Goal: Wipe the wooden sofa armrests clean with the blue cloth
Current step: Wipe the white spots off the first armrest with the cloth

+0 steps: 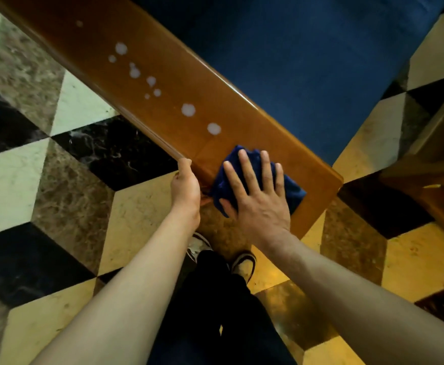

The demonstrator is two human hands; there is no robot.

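Note:
A glossy wooden sofa armrest (pixel 168 101) runs diagonally from the upper left down to its near end at centre right. Several white foamy spots (pixel 188 109) dot its top. The blue cloth (pixel 292 187) lies bunched on the near end of the armrest. My right hand (pixel 257 193) lies flat on the cloth, fingers spread, pressing it onto the wood. My left hand (pixel 185 187) grips the armrest's left edge just beside the cloth, thumb on top.
A dark blue sofa seat cushion (pixel 294 61) lies to the right of the armrest. Another wooden furniture piece (pixel 431 164) stands at the right edge. Below is a patterned marble tile floor (pixel 70 180); my legs and shoes (pixel 244 264) are under the arms.

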